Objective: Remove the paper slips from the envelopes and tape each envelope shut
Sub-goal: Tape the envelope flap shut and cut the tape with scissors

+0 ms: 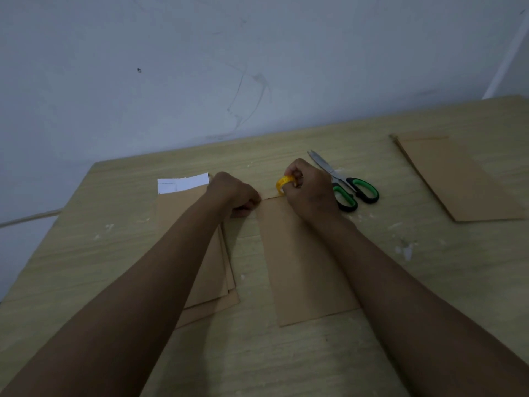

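Note:
A brown envelope point(303, 262) lies flat in the middle of the table, its top edge under both hands. My right hand point(307, 186) grips a small yellow tape roll point(283, 183) just above that top edge. My left hand point(236, 194) is curled at the envelope's top left corner, its fingertips pressed down there; whether it pinches a tape end I cannot tell. To the left lies a stack of brown envelopes point(211, 285), partly under my left forearm, with a white paper slip point(183, 183) sticking out of the top one.
Green-handled scissors point(347, 183) lie shut just right of my right hand. Another brown envelope point(458, 179) lies at the far right. The wooden table point(286, 362) meets a pale wall at the back; its left edge runs diagonally.

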